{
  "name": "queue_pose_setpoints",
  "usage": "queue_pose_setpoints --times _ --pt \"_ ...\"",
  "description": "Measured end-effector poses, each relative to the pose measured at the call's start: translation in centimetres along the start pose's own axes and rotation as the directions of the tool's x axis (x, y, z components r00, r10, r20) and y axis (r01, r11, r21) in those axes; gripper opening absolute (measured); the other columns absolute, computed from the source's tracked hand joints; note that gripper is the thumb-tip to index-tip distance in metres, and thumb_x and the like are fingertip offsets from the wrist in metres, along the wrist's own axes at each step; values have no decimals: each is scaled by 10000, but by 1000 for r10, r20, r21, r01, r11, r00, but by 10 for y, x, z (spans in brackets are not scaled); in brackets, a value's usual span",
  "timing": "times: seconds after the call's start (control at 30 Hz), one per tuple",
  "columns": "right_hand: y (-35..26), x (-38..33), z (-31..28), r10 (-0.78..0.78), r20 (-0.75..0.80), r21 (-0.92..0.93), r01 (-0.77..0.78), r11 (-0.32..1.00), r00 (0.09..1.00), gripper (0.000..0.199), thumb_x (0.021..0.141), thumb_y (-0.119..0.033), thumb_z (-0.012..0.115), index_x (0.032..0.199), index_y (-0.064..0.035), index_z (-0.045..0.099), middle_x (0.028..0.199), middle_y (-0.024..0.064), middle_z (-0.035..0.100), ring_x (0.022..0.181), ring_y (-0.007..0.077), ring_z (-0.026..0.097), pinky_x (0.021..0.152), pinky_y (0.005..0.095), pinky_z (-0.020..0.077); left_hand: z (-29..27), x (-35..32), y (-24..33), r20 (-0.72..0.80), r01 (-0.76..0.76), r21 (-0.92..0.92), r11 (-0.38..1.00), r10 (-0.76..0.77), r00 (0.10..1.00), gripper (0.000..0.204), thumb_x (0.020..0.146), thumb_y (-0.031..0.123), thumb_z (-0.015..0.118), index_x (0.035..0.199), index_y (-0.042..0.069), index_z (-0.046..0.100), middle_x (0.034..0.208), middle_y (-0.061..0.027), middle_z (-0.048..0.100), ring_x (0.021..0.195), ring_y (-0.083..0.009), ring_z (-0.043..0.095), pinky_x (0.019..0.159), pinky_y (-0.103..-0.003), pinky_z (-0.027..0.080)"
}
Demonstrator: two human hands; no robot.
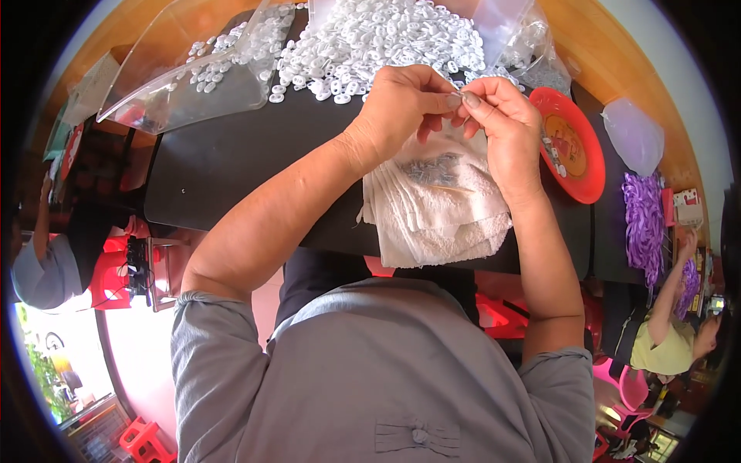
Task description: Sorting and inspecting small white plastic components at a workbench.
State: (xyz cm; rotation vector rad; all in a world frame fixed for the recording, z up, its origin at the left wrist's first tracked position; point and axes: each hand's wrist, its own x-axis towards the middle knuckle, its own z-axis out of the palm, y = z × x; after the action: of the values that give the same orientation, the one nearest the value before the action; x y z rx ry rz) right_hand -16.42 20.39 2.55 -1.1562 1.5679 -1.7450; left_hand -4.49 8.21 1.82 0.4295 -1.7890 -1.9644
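My left hand (405, 99) and my right hand (505, 116) meet above the dark table, fingertips pinched together. Something small and pale shows between them, too hidden to name. Just beyond lies a large heap of small white oval pieces (386, 46), with dark openings in them. Under my hands a folded cream towel (440, 231) rests at the table's near edge. Thin grey metal bits (432, 168) are gathered on the towel. To the right of my right hand is a red plate (590, 147) with a few small pieces at its left side.
A clear plastic bin (185, 112) lies tilted at the back left, white pieces inside. Clear plastic bags (544, 58) sit at the back right. Purple ribbon-like strips (644, 224) hang at the far right, near another person in yellow (664, 347). Someone in grey-blue (50, 270) is at far left.
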Motion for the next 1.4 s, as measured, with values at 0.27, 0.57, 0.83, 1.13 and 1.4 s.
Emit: queue_pose_setpoints --times 0.27,0.57,0.83,1.13,1.4 --pt "1 -2 -2 -128 -28 -372 109 922 991 100 925 -119 599 959 -30 631 786 -19 609 706 49 558 609 192 423 -4 4 -7 -2 90 -387 918 -98 995 77 855 18 644 878 -55 635 757 -106 641 562 -159 575 474 -287 456" --pt "1 -3 -2 -185 26 -487 174 856 982 101 927 -131 597 947 -37 630 765 -24 605 698 47 553 591 204 429 -2 0 -2 -4 76 -295 952 -81 997 91 894 40 614 920 -47 616 791 -118 640 614 -158 617 477 -266 470" --pt "3 -3 -1 -298 42 -521 276 808 954 87 926 -110 596 940 -32 633 759 -24 600 687 45 549 580 202 429 1 -2 -2 -74 51 -199 979 -66 995 108 871 58 649 889 -44 617 761 -94 636 612 -148 613 471 -262 467" --pt "3 -3 0 -338 47 -564 304 768 940 89 922 -112 601 935 -28 628 750 -17 596 673 54 547 571 207 435 3 -4 -2 -89 4 -142 990 -16 996 110 861 65 662 875 -37 622 741 -84 632 586 -126 600 444 -247 462" --pt "3 -3 0 -358 58 -581 323 747 932 87 923 -109 598 924 -25 619 743 -14 591 657 57 532 561 210 427 4 -5 0 -102 -19 -118 993 7 995 114 855 56 662 881 -47 618 732 -78 625 580 -120 597 436 -237 457"
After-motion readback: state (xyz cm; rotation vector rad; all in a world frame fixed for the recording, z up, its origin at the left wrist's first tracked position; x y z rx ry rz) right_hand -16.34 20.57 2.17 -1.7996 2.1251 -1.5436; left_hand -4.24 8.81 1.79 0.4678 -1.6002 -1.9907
